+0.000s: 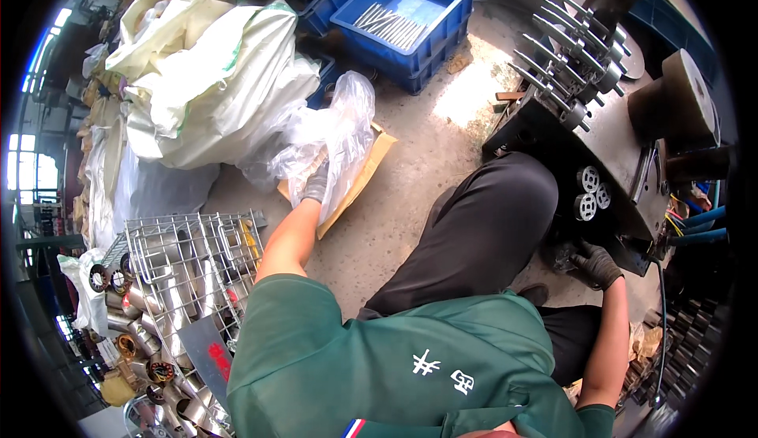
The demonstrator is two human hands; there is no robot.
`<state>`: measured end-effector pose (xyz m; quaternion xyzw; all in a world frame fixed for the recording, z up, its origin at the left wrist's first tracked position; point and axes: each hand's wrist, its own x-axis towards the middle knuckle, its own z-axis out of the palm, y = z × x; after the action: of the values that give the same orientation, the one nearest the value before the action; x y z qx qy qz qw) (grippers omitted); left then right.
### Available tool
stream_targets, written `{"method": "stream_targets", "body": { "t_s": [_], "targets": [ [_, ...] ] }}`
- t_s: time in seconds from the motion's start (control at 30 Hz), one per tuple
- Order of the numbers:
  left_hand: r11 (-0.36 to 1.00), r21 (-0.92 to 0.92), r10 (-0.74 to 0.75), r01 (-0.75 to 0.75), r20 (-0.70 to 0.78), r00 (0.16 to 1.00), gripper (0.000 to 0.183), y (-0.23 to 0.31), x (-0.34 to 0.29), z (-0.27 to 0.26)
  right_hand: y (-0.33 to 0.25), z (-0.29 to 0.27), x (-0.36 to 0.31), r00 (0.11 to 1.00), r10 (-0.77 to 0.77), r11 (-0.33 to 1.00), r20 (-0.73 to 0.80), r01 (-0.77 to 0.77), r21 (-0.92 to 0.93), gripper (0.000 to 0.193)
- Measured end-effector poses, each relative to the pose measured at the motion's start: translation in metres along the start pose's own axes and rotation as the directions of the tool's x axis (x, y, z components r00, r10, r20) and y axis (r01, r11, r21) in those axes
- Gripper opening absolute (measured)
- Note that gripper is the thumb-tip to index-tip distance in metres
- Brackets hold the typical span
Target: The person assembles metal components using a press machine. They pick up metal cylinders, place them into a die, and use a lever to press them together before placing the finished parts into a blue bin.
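My left hand point(316, 184), in a grey glove, reaches into a clear plastic bag point(351, 126) that lines an open cardboard box point(363, 181) on the floor. The bag and its folds hide the fingers, so what they touch cannot be made out. My right hand point(598, 266), in a dark glove, is low beside the foot of a dark metal machine point(600, 142). Its fingers look apart, next to a dark, shiny object point(559, 257) whose kind is unclear. Several round slotted metal parts point(587, 193) sit on the machine's side just above that hand.
Blue crates point(442, 47), the front one holding metal rods point(392, 26), stand at the back. White woven sacks point(213, 82) are piled at left. A wire basket point(185, 256) with metal cylinders is near my left elbow. Pointed rods point(564, 55) stick out from the machine; a cable point(662, 327) hangs at right.
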<state>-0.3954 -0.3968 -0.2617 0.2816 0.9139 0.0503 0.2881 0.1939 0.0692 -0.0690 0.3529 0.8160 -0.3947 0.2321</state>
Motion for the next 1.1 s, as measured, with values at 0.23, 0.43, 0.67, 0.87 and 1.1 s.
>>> {"method": "stream_targets", "body": {
  "t_s": [0.23,0.43,0.67,0.87,1.1],
  "targets": [
    [0.966,0.201,0.164,-0.162,0.008,0.986,0.046,0.097,0.099,-0.019,0.032,0.012,0.004,0.997,0.071,0.992,0.018,-0.072,0.105,0.056],
    [0.681,0.723,0.208,-0.115,-0.041,0.977,0.049,0.111,0.176,0.056,0.008,0.006,-0.018,0.998,0.062,0.993,-0.003,-0.062,-0.104,0.053],
    [0.596,0.801,0.237,-0.054,-0.111,0.965,0.047,0.028,0.197,0.089,0.001,0.01,-0.001,1.0,0.004,0.961,0.002,-0.003,-0.278,0.061],
    [0.569,0.767,0.35,-0.298,0.102,0.931,0.046,0.126,0.135,0.037,0.013,0.013,-0.038,0.991,0.137,0.968,-0.005,-0.135,-0.212,0.06],
    [0.987,0.159,0.023,-0.013,-0.063,0.998,0.049,0.03,0.163,0.061,0.005,0.012,-0.008,1.0,0.019,0.981,0.013,-0.016,-0.194,0.06]
  ]
}}
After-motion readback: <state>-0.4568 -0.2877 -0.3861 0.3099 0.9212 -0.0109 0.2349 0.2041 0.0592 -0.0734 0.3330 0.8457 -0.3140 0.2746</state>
